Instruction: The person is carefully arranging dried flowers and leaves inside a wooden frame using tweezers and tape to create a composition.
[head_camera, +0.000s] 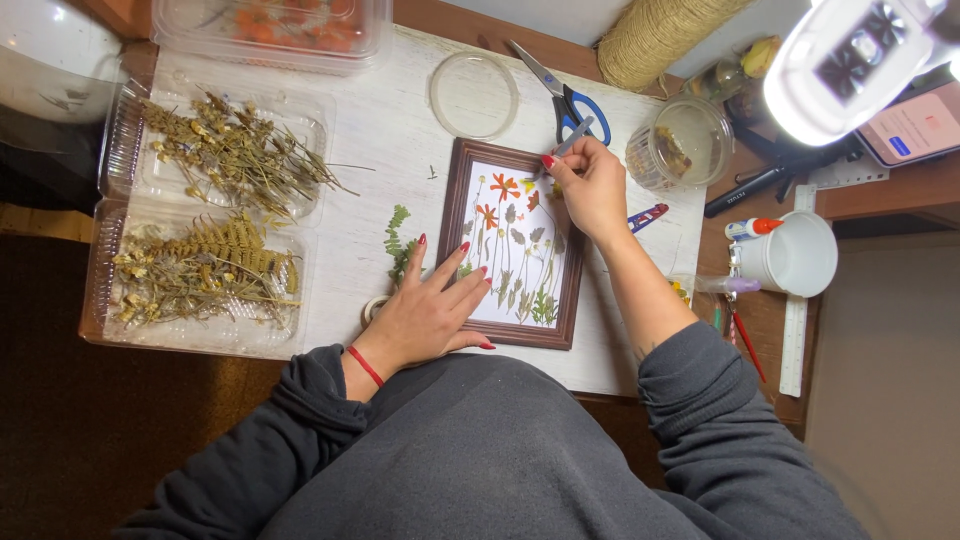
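White-painted, scuffed wooden tabletop (380, 130) fills the middle of the frame, with dark floor to the left and a brown desk edge to the right under a bright round lamp head (850, 60) in the upper right corner.

At centre lies a small brown wooden picture frame (512, 243) holding pressed flowers — orange blooms, grey leaves, thin stems — on white paper. The left hand (430, 310) lies flat and spread, fingertips on the frame's lower left edge, holding nothing. The right hand (590, 185) is pinched around slim grey tweezers (575, 137) at the frame's upper right corner.

Along the left edge sit two clear plastic trays of dried brown stems and ferns (205, 215); a third clear plastic box with orange petals (275, 25) is at the top. A green fern sprig (398, 245) lies just left of the frame, near the left hand's fingers. Above the frame are a round clear lid (474, 95) and blue-handled scissors (565, 90), close to the tweezers. A clear round jar (690, 140) stands right of the right hand — beyond it a white mug (800, 255) and a white ruler (795, 320).
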